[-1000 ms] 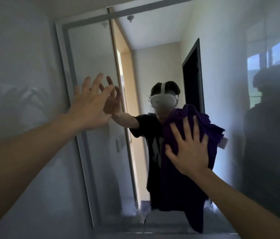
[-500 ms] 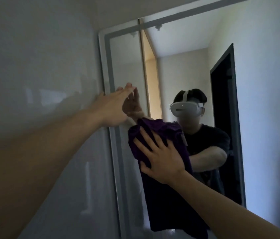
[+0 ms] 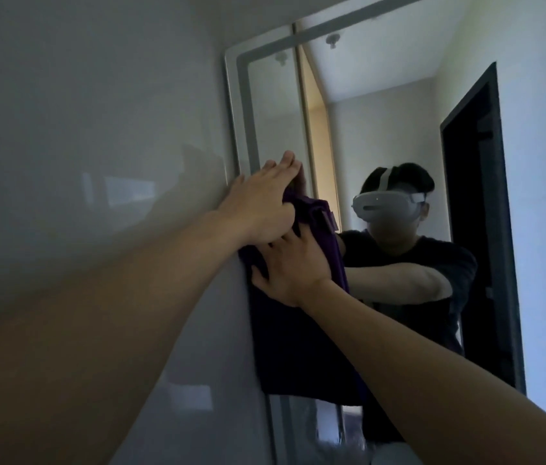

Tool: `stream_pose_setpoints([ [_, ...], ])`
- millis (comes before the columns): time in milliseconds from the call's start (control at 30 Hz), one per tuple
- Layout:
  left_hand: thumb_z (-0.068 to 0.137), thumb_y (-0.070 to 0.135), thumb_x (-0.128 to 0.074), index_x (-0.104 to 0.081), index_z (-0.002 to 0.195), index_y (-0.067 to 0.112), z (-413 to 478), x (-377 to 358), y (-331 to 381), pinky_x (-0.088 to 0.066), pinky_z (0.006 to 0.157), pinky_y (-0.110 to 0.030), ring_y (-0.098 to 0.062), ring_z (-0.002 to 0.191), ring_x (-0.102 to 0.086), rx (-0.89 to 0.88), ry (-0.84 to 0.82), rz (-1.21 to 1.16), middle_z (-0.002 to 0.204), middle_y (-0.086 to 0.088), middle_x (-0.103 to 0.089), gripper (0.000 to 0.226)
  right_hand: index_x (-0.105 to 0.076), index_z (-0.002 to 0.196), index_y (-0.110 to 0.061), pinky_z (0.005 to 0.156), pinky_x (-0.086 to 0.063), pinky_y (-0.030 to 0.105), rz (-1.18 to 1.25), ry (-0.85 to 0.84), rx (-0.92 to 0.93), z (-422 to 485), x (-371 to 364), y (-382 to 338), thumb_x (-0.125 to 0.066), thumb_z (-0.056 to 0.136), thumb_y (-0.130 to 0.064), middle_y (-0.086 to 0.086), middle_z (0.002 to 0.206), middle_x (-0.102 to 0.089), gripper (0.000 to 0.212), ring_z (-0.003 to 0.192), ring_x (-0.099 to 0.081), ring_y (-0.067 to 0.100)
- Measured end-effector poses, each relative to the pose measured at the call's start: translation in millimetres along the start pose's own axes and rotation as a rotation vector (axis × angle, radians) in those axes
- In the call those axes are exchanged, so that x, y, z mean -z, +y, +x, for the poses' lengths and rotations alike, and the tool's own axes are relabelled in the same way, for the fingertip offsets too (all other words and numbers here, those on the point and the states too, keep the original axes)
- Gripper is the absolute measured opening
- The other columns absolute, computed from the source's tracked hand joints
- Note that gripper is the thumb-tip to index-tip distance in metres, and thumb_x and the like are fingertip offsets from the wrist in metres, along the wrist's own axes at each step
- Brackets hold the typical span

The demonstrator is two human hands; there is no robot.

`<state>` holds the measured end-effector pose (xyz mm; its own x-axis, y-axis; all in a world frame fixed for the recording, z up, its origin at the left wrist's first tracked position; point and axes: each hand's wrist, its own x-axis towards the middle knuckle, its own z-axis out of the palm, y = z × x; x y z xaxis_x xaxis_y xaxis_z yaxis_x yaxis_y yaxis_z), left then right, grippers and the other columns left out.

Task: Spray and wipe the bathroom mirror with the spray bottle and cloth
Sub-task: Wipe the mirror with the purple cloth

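The bathroom mirror (image 3: 382,122) fills the right half of the view, with a pale frame along its left and top edges. A dark purple cloth (image 3: 302,340) hangs flat against the glass at the mirror's left edge. My right hand (image 3: 293,266) presses the cloth to the glass with fingers spread. My left hand (image 3: 261,209) lies flat against the mirror frame just above, its palm overlapping the cloth's top corner. No spray bottle is in view.
A glossy pale wall (image 3: 80,129) runs along the left of the mirror. The glass reflects a person in a white headset, a dark doorway (image 3: 476,196) and a ceiling.
My right hand has slid the cloth left across the glass to the mirror's left edge. The left hand has closed in on the cloth's top. The view has swung left.
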<state>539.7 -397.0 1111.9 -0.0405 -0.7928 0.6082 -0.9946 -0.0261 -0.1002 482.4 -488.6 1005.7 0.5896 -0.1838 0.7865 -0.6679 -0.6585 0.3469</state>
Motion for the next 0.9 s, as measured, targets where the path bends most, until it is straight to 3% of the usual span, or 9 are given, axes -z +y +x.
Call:
stream_pose_setpoints([
  [100, 0.095, 0.024, -0.037, -0.006, 0.162, 0.027, 4, -7, 0, -0.011, 0.126, -0.053, -0.015, 0.157, -0.001, -0.008, 0.066, -0.021, 0.170, 0.011, 0.003, 0.074, -0.030, 0.157, -0.017, 0.108, -0.030, 0.051, 0.078, -0.008, -0.086, -15, -19, -22, -0.038, 0.095, -0.052, 0.011, 0.161, -0.036, 0.071, 0.145, -0.031, 0.033],
  [200, 0.098, 0.044, -0.042, -0.005, 0.162, 0.023, 6, -19, -1, -0.011, 0.127, -0.052, -0.018, 0.158, 0.001, -0.011, 0.119, 0.017, 0.171, 0.008, 0.005, 0.077, -0.028, 0.158, -0.016, 0.102, -0.041, 0.053, 0.093, 0.002, -0.121, -40, -40, -40, -0.046, 0.092, -0.053, 0.010, 0.165, -0.030, 0.078, 0.144, -0.033, 0.032],
  [367, 0.075, 0.081, -0.061, 0.015, 0.159, 0.016, 10, -34, 9, 0.001, 0.126, -0.047, -0.026, 0.155, 0.019, 0.009, 0.088, 0.092, 0.168, 0.002, 0.024, 0.131, -0.025, 0.159, -0.017, 0.099, -0.040, 0.053, 0.101, -0.006, -0.088, -74, -61, -48, -0.044, 0.090, -0.054, 0.011, 0.170, -0.013, 0.081, 0.146, -0.027, 0.033],
  [533, 0.064, 0.078, -0.074, 0.024, 0.156, 0.013, 10, -43, 16, -0.009, 0.125, -0.058, -0.033, 0.154, 0.021, 0.032, 0.089, 0.218, 0.166, -0.003, 0.030, 0.149, -0.022, 0.160, -0.020, 0.095, -0.036, 0.051, 0.052, -0.014, -0.013, -101, -77, -45, -0.044, 0.089, -0.059, 0.010, 0.171, -0.006, 0.083, 0.146, -0.022, 0.033],
  [700, 0.064, 0.077, -0.075, 0.021, 0.157, 0.013, 8, -41, 14, -0.010, 0.124, -0.055, -0.033, 0.155, 0.018, 0.039, 0.110, 0.224, 0.167, -0.003, 0.027, 0.149, -0.021, 0.161, -0.023, 0.090, -0.046, 0.053, 0.043, -0.025, 0.071, -128, -77, -29, -0.047, 0.088, -0.061, 0.009, 0.171, -0.007, 0.086, 0.145, -0.026, 0.034],
  [900, 0.072, 0.070, -0.075, 0.018, 0.158, 0.010, 5, -42, 28, -0.009, 0.123, -0.057, -0.033, 0.156, 0.013, 0.062, 0.128, 0.269, 0.168, -0.007, 0.022, 0.140, -0.019, 0.161, -0.027, 0.092, -0.043, 0.059, 0.003, -0.053, 0.077, -179, -60, 28, -0.048, 0.087, -0.063, 0.006, 0.172, -0.004, 0.087, 0.147, -0.023, 0.034],
])
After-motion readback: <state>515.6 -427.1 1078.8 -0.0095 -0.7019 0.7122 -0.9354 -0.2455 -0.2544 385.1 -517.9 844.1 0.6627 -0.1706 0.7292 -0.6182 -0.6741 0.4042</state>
